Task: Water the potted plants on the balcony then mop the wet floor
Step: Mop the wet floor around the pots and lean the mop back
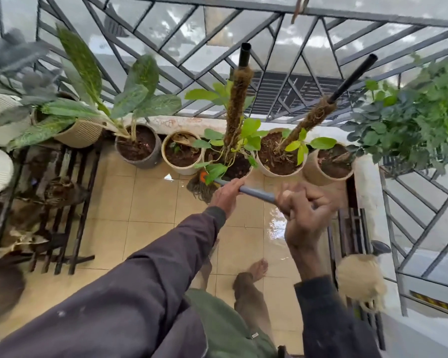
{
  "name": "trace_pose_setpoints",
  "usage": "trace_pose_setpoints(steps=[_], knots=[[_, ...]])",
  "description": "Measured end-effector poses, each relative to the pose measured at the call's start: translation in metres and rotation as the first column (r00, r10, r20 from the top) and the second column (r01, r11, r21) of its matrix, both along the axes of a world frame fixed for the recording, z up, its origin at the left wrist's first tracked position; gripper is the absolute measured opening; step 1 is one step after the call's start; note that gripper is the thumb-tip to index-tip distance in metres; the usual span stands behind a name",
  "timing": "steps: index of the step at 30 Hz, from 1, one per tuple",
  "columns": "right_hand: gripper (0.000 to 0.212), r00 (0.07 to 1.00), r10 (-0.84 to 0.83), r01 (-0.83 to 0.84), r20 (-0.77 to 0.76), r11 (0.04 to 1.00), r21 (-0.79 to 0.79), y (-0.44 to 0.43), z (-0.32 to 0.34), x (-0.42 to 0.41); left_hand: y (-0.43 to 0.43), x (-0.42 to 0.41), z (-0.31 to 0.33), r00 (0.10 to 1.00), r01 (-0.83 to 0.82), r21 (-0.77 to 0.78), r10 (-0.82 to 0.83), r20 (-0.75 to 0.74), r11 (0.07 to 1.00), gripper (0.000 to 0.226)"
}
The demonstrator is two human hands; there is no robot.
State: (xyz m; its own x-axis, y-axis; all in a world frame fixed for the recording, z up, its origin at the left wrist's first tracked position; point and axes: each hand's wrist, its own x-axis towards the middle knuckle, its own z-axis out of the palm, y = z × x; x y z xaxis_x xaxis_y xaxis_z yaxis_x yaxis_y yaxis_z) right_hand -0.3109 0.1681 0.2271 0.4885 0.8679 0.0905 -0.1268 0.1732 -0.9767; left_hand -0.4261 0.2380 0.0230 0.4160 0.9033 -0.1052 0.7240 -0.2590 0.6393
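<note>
Both hands hold a mop by its grey handle (256, 193). My left hand (226, 194) grips the handle lower down, near the head. My right hand (304, 210) grips it higher up, closer to me. The brown string mop head (199, 188) lies on the beige tiled floor (150, 208), just in front of the pots. A row of potted plants (183, 153) stands along the balcony's far edge, two of them with moss poles (237, 112). Water shines on the tiles (277, 223) under my right hand.
A dark slatted metal rack (62, 202) with pots and dry leaves fills the left side. A metal railing (269, 60) closes the balcony ahead and to the right. A leafy plant (411, 120) hangs at the right. My bare foot (256, 270) stands on the tiles.
</note>
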Motion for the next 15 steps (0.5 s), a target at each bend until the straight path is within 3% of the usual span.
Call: trace_pose_setpoints(steps=[5, 9, 15], knots=[[0.056, 1.000, 0.010, -0.010, -0.003, 1.000, 0.017, 0.033, 0.014, 0.006, 0.005, 0.008, 0.015, 0.998, -0.063, -0.071, 0.063, -0.010, 0.995, 0.027], [0.045, 0.995, 0.026, -0.026, -0.091, 1.000, 0.003, 0.061, 0.026, 0.010, 0.012, 0.001, 0.024, 0.996, -0.070, -0.071, 0.067, -0.052, 0.995, 0.029], [0.049, 0.986, 0.112, -0.120, -0.125, 0.991, -0.061, 0.053, 0.003, -0.004, -0.018, -0.047, 0.005, 0.987, -0.085, -0.120, 0.067, -0.145, 0.989, 0.040]])
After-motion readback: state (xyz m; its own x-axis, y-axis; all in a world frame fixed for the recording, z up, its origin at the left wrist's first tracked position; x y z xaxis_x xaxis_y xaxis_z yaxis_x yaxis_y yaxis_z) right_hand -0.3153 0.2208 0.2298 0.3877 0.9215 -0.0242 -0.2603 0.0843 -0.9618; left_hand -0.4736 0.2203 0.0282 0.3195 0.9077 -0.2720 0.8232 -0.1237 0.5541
